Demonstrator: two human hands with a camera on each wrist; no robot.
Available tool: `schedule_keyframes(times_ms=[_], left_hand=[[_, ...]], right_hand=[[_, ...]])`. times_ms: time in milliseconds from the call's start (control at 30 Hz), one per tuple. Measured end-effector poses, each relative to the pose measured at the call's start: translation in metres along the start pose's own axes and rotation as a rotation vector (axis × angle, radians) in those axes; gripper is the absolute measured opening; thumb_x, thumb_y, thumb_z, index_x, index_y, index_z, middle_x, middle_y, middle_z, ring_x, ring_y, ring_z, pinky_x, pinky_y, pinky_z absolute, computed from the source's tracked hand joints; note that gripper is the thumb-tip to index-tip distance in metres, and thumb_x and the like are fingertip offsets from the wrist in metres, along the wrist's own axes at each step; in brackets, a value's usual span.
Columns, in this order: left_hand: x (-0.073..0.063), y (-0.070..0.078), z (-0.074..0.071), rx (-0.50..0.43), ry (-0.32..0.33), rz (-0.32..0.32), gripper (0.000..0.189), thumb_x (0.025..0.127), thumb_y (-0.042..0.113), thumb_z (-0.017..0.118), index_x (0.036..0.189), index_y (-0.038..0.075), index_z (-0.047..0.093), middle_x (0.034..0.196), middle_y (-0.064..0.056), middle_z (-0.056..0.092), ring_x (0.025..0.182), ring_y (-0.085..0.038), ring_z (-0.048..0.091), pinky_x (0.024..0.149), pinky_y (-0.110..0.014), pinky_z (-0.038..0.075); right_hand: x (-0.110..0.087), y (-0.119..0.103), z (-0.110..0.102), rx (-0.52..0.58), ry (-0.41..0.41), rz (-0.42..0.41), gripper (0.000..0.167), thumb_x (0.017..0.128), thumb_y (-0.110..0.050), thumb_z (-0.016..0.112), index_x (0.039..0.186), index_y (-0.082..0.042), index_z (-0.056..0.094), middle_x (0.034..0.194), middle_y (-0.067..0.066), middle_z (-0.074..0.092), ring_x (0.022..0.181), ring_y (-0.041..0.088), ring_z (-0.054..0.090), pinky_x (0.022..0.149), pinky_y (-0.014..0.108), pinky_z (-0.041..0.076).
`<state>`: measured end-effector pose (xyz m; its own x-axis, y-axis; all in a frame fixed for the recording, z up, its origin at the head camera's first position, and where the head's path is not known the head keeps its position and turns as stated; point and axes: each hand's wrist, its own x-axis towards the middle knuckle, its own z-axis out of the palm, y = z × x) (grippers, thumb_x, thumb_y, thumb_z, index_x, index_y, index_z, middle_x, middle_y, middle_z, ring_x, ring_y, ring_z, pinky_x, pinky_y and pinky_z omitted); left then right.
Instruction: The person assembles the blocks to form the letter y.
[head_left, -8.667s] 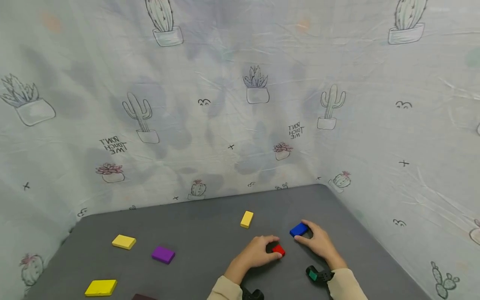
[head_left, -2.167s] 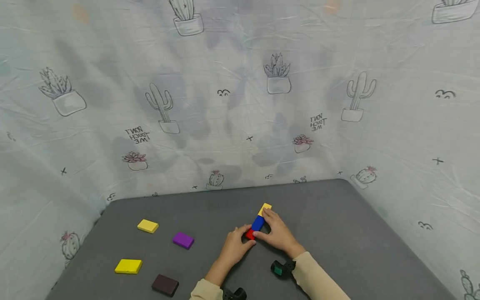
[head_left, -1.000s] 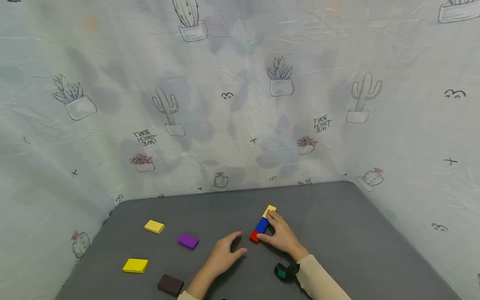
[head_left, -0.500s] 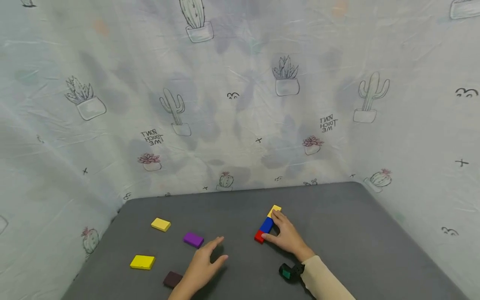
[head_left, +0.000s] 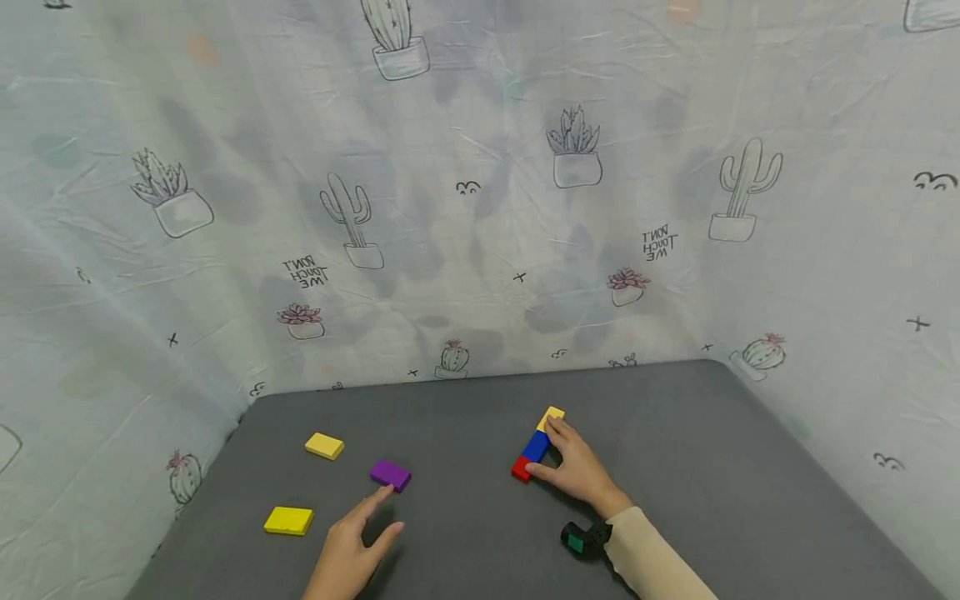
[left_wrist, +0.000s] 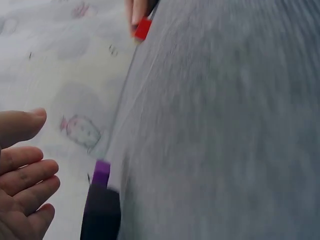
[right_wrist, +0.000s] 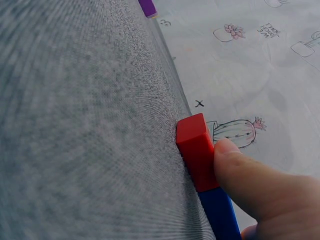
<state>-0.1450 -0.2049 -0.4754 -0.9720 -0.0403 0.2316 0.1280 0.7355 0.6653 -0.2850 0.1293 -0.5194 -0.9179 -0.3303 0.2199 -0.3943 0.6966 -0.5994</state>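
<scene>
A yellow block [head_left: 552,413], a blue block [head_left: 536,447] and a red block [head_left: 521,468] lie end to end in a slanting row on the grey table. My right hand [head_left: 581,471] holds this row, its thumb against the red block and its fingers at the yellow end. My left hand [head_left: 347,550] is empty, fingers spread and thumb apart, just in front of a purple block [head_left: 391,475]. In the left wrist view a dark block [left_wrist: 101,212] stands before the purple one; my left hand and forearm hide it in the head view.
Two more yellow blocks lie on the left of the table, a paler one [head_left: 325,446] farther back and a brighter one [head_left: 288,521] nearer. A white cloth [head_left: 480,208] printed with cacti rises behind and beside the grey table [head_left: 675,433].
The blue, red and yellow blocks, apart at first, now form one row. My left hand has let go of the red block and moved left toward the purple block. My right hand stays at the row.
</scene>
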Motion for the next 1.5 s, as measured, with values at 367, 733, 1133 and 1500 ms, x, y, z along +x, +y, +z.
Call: schedule_keyframes(times_ms=[367, 733, 1133, 1500], left_hand=[[-0.01, -0.029, -0.009, 0.045, -0.004, -0.148, 0.053, 0.084, 0.037, 0.07, 0.127, 0.007, 0.06, 0.121, -0.019, 0.063, 0.11, -0.038, 0.06, 0.091, -0.051, 0.05], [-0.019, -0.042, -0.016, 0.111, -0.042, -0.206, 0.066, 0.081, 0.048, 0.07, 0.13, 0.006, 0.057, 0.129, -0.02, 0.059, 0.116, -0.041, 0.056, 0.093, -0.052, 0.048], [-0.023, -0.08, -0.018, 0.146, -0.17, -0.339, 0.084, 0.069, 0.058, 0.075, 0.132, 0.006, 0.056, 0.13, -0.027, 0.054, 0.116, -0.046, 0.053, 0.094, -0.057, 0.044], [-0.028, -0.07, -0.022, 0.117, -0.176, -0.292, 0.074, 0.075, 0.047, 0.075, 0.133, 0.006, 0.055, 0.131, -0.025, 0.054, 0.117, -0.05, 0.051, 0.097, -0.054, 0.044]], right_hand=[[0.0, 0.001, -0.001, 0.001, 0.014, -0.003, 0.088, 0.08, -0.051, 0.07, 0.144, -0.001, 0.037, 0.152, 0.018, 0.031, 0.14, 0.038, 0.028, 0.109, 0.055, 0.032], [0.0, 0.003, 0.005, -0.005, 0.005, -0.013, 0.089, 0.08, -0.055, 0.068, 0.144, 0.0, 0.038, 0.152, 0.017, 0.032, 0.14, 0.036, 0.029, 0.109, 0.054, 0.031], [0.002, 0.002, 0.005, 0.008, 0.0, -0.011, 0.088, 0.08, -0.053, 0.069, 0.143, 0.001, 0.039, 0.151, 0.018, 0.033, 0.14, 0.037, 0.029, 0.109, 0.055, 0.031], [-0.001, 0.001, 0.003, 0.009, 0.009, -0.032, 0.087, 0.08, -0.049, 0.071, 0.143, 0.001, 0.038, 0.151, 0.019, 0.032, 0.14, 0.038, 0.029, 0.109, 0.055, 0.031]])
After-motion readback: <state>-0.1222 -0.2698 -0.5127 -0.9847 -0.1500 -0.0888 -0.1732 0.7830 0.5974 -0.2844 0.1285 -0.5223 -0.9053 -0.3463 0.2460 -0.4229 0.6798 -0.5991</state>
